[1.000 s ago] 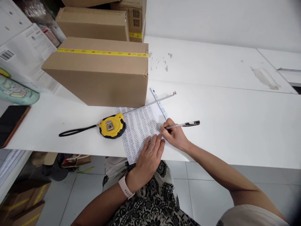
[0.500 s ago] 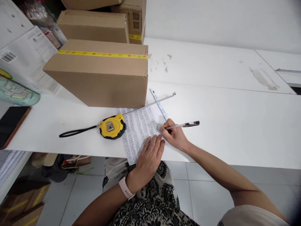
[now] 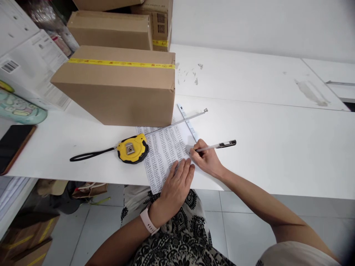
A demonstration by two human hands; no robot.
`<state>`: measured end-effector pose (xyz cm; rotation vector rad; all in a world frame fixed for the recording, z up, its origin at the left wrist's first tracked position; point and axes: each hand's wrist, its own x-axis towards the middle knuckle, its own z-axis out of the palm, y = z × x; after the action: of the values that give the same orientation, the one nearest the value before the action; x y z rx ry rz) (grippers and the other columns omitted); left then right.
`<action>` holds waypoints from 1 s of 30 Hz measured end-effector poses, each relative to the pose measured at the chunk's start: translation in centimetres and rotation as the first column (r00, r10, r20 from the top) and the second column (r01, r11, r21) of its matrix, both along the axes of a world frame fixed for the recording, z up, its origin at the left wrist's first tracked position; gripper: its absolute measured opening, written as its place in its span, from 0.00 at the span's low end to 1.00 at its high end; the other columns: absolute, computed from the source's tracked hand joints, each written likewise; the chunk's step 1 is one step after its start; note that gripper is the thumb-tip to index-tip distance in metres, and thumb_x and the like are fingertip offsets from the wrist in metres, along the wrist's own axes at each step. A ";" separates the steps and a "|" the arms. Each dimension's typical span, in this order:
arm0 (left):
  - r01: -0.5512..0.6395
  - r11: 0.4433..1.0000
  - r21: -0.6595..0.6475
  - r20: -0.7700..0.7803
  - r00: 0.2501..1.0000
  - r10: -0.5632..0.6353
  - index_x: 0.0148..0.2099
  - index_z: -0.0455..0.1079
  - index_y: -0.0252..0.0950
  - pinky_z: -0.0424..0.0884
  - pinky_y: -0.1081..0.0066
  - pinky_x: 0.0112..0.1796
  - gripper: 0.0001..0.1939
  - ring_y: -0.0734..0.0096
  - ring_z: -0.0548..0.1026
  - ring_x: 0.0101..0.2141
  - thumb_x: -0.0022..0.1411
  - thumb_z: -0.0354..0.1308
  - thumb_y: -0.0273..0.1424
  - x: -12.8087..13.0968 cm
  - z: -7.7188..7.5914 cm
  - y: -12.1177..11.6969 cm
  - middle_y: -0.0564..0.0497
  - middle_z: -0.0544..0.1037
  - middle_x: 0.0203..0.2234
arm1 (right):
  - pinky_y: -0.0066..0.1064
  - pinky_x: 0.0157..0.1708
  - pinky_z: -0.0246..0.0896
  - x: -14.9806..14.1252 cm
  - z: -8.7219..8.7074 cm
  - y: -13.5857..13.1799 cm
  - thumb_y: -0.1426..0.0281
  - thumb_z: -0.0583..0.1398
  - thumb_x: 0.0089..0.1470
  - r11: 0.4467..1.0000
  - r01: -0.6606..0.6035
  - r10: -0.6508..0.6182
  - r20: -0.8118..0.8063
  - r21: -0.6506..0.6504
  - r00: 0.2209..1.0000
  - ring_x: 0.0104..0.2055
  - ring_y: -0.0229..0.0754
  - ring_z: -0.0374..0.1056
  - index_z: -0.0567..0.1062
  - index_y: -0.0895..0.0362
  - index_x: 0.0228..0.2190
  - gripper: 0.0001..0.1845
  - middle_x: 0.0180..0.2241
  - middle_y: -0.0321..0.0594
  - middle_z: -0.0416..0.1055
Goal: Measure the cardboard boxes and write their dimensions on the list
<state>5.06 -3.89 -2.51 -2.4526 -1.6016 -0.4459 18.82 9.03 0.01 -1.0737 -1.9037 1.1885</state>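
My right hand (image 3: 205, 157) grips a pen (image 3: 220, 145), its tip down at the right side of a sheet of paper (image 3: 159, 159) filled with columns of small writing. My left hand (image 3: 176, 184) lies flat on the sheet's lower right part, fingers stretched out. A yellow and black tape measure (image 3: 132, 149) rests at the sheet's left edge. Its pulled-out blade (image 3: 191, 117) runs to the right across the paper and over a narrow pale-blue strip (image 3: 186, 122) above my right hand. The far end of the sheet is hidden by a cardboard box (image 3: 119, 103).
Behind the taped box stand more cardboard boxes (image 3: 111, 31). At the left are a white carton (image 3: 36, 66), a mint-green patterned object (image 3: 22, 109) and a dark phone (image 3: 15, 147). The white table (image 3: 263, 155) extends right. Below it, more boxes (image 3: 30, 236) sit on the tiled floor.
The pen in my right hand has shifted very slightly to the right. My left hand, the sheet and the tape measure stay in place.
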 end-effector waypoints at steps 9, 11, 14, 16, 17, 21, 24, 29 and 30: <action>0.009 1.000 -0.009 0.010 1.000 -0.008 0.66 0.65 0.22 0.62 0.52 0.65 0.25 0.50 0.66 0.65 0.68 0.52 0.23 -0.1 -0.1 -0.1 0.35 0.70 0.65 | 0.29 0.20 0.46 0.1 -0.1 0.2 0.64 0.60 0.58 1.000 0.020 -0.020 -0.015 0.001 1.000 0.20 0.34 0.51 0.61 0.51 0.26 0.13 0.18 0.27 0.56; 0.005 1.000 -0.011 0.005 1.000 -0.005 0.66 0.64 0.23 0.62 0.52 0.65 0.25 0.50 0.66 0.65 0.68 0.51 0.23 0.0 -0.1 -0.1 0.35 0.69 0.65 | 0.29 0.21 0.46 0.1 -0.1 0.3 0.64 0.60 0.58 1.000 0.018 -0.018 -0.009 0.011 1.000 0.20 0.34 0.51 0.61 0.51 0.26 0.13 0.18 0.27 0.56; 0.004 1.000 -0.020 -0.005 1.000 -0.004 0.66 0.64 0.23 0.61 0.51 0.65 0.26 0.50 0.66 0.65 0.68 0.51 0.24 0.0 0.0 -0.1 0.34 0.68 0.65 | 0.29 0.21 0.47 0.1 0.0 0.2 0.63 0.60 0.58 1.000 0.010 -0.010 0.000 0.005 1.000 0.20 0.34 0.52 0.61 0.51 0.26 0.13 0.18 0.27 0.56; 0.002 1.000 -0.023 -0.007 1.000 -0.002 0.66 0.64 0.23 0.61 0.52 0.65 0.26 0.51 0.66 0.65 0.69 0.51 0.24 0.0 0.0 -0.1 0.34 0.68 0.66 | 0.29 0.21 0.47 0.1 0.0 0.2 0.63 0.60 0.57 1.000 0.007 -0.007 0.004 -0.006 1.000 0.20 0.34 0.52 0.61 0.51 0.26 0.14 0.18 0.27 0.56; 0.001 1.000 -0.022 -0.007 1.000 -0.001 0.66 0.64 0.23 0.61 0.52 0.65 0.25 0.51 0.66 0.65 0.69 0.51 0.24 0.0 0.0 -0.1 0.34 0.68 0.66 | 0.29 0.21 0.47 0.1 0.0 0.2 0.63 0.60 0.57 1.000 0.007 -0.007 0.004 -0.011 1.000 0.20 0.34 0.52 0.61 0.51 0.26 0.14 0.18 0.27 0.57; 0.006 1.000 -0.015 -0.006 1.000 -0.006 0.66 0.64 0.23 0.61 0.52 0.65 0.25 0.51 0.66 0.65 0.69 0.51 0.25 -0.1 0.0 -0.1 0.35 0.69 0.66 | 0.29 0.21 0.47 0.1 -0.1 0.2 0.63 0.60 0.58 1.000 0.012 -0.012 -0.004 0.002 1.000 0.20 0.34 0.52 0.61 0.51 0.26 0.14 0.18 0.27 0.57; 0.000 1.000 -0.015 -0.007 1.000 0.000 0.66 0.64 0.23 0.62 0.52 0.65 0.25 0.51 0.66 0.65 0.69 0.52 0.25 -0.1 0.0 -0.1 0.35 0.69 0.65 | 0.30 0.21 0.47 0.1 -0.1 0.2 0.64 0.60 0.57 1.000 0.012 -0.012 -0.001 0.016 1.000 0.20 0.34 0.52 0.61 0.51 0.26 0.14 0.18 0.27 0.57; 0.007 1.000 -0.016 -0.001 1.000 -0.007 0.66 0.65 0.23 0.62 0.52 0.65 0.25 0.51 0.66 0.65 0.68 0.52 0.24 -0.1 0.0 -0.1 0.35 0.69 0.65 | 0.30 0.21 0.46 0.1 0.0 0.2 0.64 0.60 0.57 1.000 0.013 -0.013 -0.007 -0.002 1.000 0.20 0.35 0.52 0.61 0.51 0.26 0.13 0.18 0.27 0.56; 0.007 1.000 -0.014 0.001 1.000 -0.007 0.66 0.65 0.23 0.62 0.52 0.65 0.25 0.51 0.66 0.65 0.69 0.51 0.24 -0.1 0.1 0.0 0.35 0.69 0.65 | 0.29 0.21 0.46 0.1 0.0 0.3 0.64 0.60 0.58 1.000 0.013 -0.013 -0.007 -0.001 1.000 0.20 0.35 0.52 0.61 0.51 0.26 0.13 0.18 0.27 0.56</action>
<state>4.98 -3.94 -2.45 -2.4691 -1.6021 -0.4385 18.92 9.29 0.02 -1.0798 -1.8881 1.1843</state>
